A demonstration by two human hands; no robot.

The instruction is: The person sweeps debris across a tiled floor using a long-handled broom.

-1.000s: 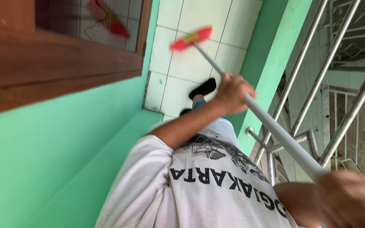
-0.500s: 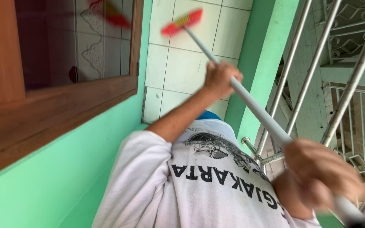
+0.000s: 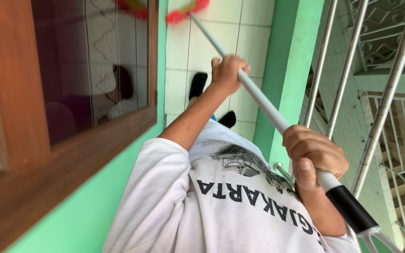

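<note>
Both my left hand point(image 3: 228, 72) and right hand point(image 3: 312, 154) wrap tight around the broom handle point(image 3: 263, 100), its red bristles point(image 3: 186, 11) at eleven o'clock

Left hand point(image 3: 228, 72) outstretched ahead, right hand point(image 3: 312, 154) near, both fists closed.

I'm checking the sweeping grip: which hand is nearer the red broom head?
Left. The left hand grips the pole partway toward the red broom head; the right hand holds near the black end.
</note>
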